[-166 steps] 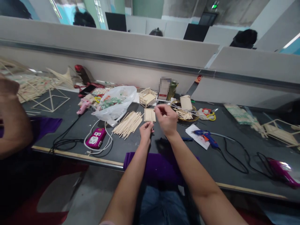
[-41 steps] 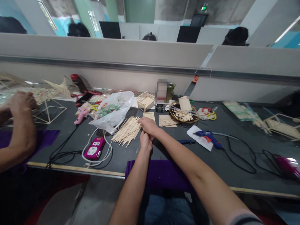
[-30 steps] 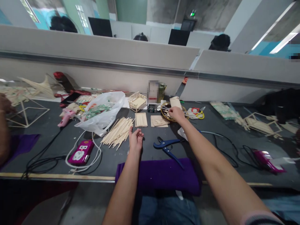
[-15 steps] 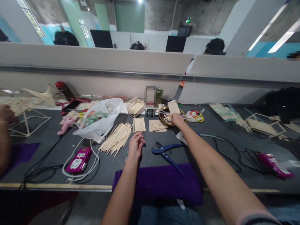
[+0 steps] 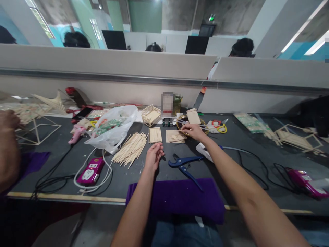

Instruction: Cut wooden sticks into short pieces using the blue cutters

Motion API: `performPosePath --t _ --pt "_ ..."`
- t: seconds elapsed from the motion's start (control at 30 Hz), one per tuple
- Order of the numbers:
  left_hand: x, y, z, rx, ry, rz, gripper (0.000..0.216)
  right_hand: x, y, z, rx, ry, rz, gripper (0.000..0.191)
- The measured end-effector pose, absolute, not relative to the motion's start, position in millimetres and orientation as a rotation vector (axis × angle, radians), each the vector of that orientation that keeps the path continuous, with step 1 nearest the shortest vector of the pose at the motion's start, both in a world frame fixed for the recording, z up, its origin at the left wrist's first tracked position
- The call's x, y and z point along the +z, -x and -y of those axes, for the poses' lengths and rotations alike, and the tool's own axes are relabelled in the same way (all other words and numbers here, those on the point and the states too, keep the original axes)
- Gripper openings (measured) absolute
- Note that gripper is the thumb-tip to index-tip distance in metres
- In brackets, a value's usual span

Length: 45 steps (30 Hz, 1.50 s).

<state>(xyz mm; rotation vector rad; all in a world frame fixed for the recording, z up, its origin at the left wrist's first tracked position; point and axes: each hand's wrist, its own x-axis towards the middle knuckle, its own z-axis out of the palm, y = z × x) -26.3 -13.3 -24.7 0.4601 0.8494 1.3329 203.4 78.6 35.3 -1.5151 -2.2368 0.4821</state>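
My left hand [image 5: 154, 156] hovers above the dark table, just in front of a small rectangular panel of wooden sticks [image 5: 155, 135]. Its fingers are curled, thumb against index; whatever is in them, if anything, does not show. Over the near left rim of a round basket [image 5: 205, 125] is my right hand [image 5: 193, 131], its fingers bent down and closed. Their tips are too small to make out what they grip. A tan flat piece [image 5: 193, 116] rests on the basket behind it. Small wood bits lie on a tan sheet [image 5: 169, 136] between the hands.
Loose wooden sticks [image 5: 130, 149] and a plastic bag [image 5: 113, 127] are at left. A blue cutter [image 5: 186, 164] lies before a purple cloth [image 5: 177, 200]. A hexagonal stick tray [image 5: 151, 115] and scissors [image 5: 221, 127] sit farther back. A co-worker's hand [image 5: 9, 120] is far left.
My right hand has moved left, from beside the tan flat piece to the basket's near left side. My left hand stays in front of the panel, and the view has shifted slightly.
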Motion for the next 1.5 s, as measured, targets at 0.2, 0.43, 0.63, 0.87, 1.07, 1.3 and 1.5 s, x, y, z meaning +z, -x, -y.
performPosePath --t 0.2,0.43,0.63,0.87,1.07,1.3,1.5 --pt "-21.9 22.8 21.1 1.018 -0.592 -0.752 0.023 37.2 -167.9 -49.2 0.594 1.023 2.516 0.015" --pt "-18.4 27.0 23.6 0.956 -0.542 -0.721 0.024 30.5 -152.2 -40.9 0.467 1.072 2.505 0.025" --pt "-18.2 26.3 19.7 1.072 -0.502 -0.772 0.027 38.7 -165.9 -44.3 0.255 1.719 2.148 0.026" --pt "-22.4 26.8 15.0 1.225 -0.417 -0.817 0.022 26.3 -155.6 -44.0 -0.009 2.005 2.439 0.027" --pt "-23.7 26.7 15.9 1.248 -0.418 -0.798 0.02 14.5 -136.8 -51.0 -0.043 2.047 2.496 0.03" --pt "-21.5 24.1 15.6 1.242 -0.418 -0.802 0.018 7.3 -136.8 -53.2 -0.057 1.99 2.557 0.029" --pt "-20.1 23.3 17.0 1.236 -0.428 -0.83 0.016 2.8 -135.7 -54.1 -0.047 1.923 2.543 0.025"
